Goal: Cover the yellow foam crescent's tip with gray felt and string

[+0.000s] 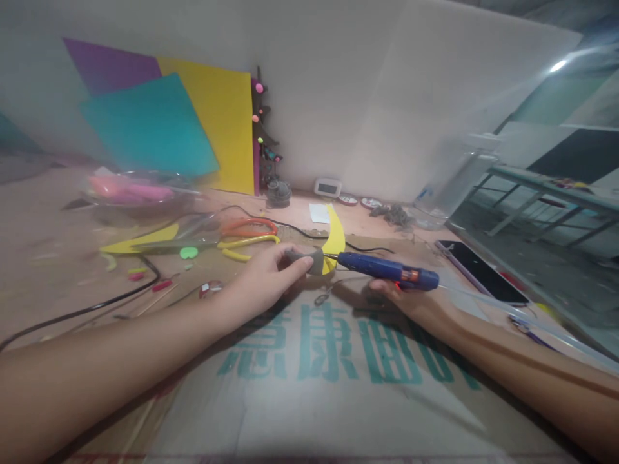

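My left hand (271, 274) pinches a small grey piece (316, 263) between thumb and fingers. A yellow crescent-shaped piece (337, 235) stands up at the grey piece's right end; whether the two are joined I cannot tell. My right hand (406, 296) is wrapped round a blue hot glue gun (372, 265), its nozzle pointing left and touching or almost touching the yellow crescent's lower part. A small red light glows on the gun. A long clear glue stick (507, 308) trails from its back end. Below the hands lies a cardboard sheet (290, 412) with green printed characters.
Scissors (249, 227) with orange and yellow handles lie left of my left hand. A black cable (97, 308) crosses the table. A phone (483, 274) and a clear bottle (445, 180) are at the right. Coloured sheets (149, 125), a decorated small tree (268, 142) and a white digital device (327, 187) stand at the back.
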### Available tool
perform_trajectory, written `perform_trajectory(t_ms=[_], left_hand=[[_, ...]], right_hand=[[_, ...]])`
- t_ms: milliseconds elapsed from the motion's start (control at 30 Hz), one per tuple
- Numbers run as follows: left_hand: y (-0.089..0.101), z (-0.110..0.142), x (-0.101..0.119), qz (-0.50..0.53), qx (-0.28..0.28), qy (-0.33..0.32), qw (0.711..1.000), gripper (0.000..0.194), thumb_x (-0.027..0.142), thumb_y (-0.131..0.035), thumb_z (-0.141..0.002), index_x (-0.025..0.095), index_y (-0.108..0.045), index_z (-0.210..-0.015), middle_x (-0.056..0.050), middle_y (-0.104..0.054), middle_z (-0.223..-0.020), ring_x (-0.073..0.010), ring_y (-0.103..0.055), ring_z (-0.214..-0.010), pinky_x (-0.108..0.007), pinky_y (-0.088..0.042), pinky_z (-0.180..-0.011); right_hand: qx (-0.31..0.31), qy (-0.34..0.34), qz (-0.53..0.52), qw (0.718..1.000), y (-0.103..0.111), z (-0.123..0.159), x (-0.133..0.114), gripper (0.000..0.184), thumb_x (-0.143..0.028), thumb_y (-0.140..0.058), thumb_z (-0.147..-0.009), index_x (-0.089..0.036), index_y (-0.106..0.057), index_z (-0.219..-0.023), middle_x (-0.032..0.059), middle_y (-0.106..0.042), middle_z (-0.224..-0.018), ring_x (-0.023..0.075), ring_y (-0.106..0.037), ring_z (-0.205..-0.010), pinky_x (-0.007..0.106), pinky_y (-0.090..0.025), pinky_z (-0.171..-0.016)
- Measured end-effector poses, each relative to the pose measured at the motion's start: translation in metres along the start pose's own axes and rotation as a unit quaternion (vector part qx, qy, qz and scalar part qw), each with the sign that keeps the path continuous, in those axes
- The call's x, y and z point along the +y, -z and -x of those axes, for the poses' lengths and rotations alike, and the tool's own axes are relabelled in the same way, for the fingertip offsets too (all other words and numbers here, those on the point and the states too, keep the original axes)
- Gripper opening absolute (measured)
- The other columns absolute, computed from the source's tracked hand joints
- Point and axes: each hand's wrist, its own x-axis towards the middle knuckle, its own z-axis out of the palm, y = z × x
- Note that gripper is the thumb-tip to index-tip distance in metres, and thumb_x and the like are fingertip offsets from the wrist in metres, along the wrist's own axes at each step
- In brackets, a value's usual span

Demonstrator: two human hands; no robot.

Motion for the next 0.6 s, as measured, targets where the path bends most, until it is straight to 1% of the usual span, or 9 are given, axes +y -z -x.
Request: perform_trajectory(t_ms=[200,333,433,500,600], left_hand=[[-0.0004,0.0009,-0.0004,-0.014,0.000,-0.015,1.000,0.024,0.041,-0.055,-0.087,0.018,-0.056,-0.080,0.005,-0.052,-0.055,-0.0105,-0.046,-0.047,-0.020,-0.035,-0.046],[-0.0016,0.0010,-0.0010,-0.021,0.007,-0.021,1.000,0.024,0.040,-0.055,-0.087,0.018,-0.058,-0.080,0.004,-0.053,-0.056,-0.0111,-0.047,-0.049,-0.021,-0.034,-0.047],[-0.0014,0.0014,0.0006,-0.033,0.009,-0.030,0.999,0.024,0.040,-0.055,-0.087,0.017,-0.061,-0.084,0.003,-0.055,-0.058,-0.0120,-0.048,-0.051,-0.022,-0.035,-0.049],[-0.0006,0.0021,0.0029,-0.049,0.005,-0.032,0.998,0.024,0.039,-0.054,-0.088,0.017,-0.063,-0.086,0.002,-0.057,-0.062,-0.0125,-0.049,-0.053,-0.022,-0.036,-0.051],[0.0006,0.0037,0.0060,-0.093,0.001,-0.044,0.995,0.024,0.039,-0.053,-0.088,0.018,-0.064,-0.086,0.001,-0.060,-0.069,-0.0131,-0.051,-0.059,-0.022,-0.036,-0.054]], right_hand=[[0.007,-0.004,-0.008,1.000,0.0005,-0.0003,0.0023,0.023,-0.044,-0.060,-0.082,-0.026,-0.057,-0.069,0.0014,-0.063,-0.070,0.0240,-0.064,-0.074,0.036,-0.055,-0.068],[0.012,-0.020,-0.009,1.000,0.0015,0.0008,-0.0045,0.029,-0.050,-0.058,-0.081,-0.026,-0.055,-0.067,0.0025,-0.062,-0.068,0.0260,-0.063,-0.075,0.040,-0.054,-0.072],[-0.002,-0.035,-0.022,0.999,0.0017,0.0003,-0.0066,0.029,-0.050,-0.057,-0.082,-0.025,-0.055,-0.068,0.0029,-0.062,-0.070,0.0255,-0.063,-0.074,0.040,-0.053,-0.072],[-0.006,-0.031,-0.025,0.999,0.0008,-0.0004,-0.0054,0.028,-0.049,-0.059,-0.081,-0.025,-0.055,-0.068,0.0028,-0.062,-0.071,0.0250,-0.063,-0.075,0.039,-0.053,-0.071],[0.010,-0.032,-0.026,0.999,-0.0002,-0.0002,-0.0046,0.028,-0.050,-0.061,-0.080,-0.025,-0.056,-0.067,0.0029,-0.064,-0.071,0.0251,-0.063,-0.074,0.038,-0.053,-0.071]])
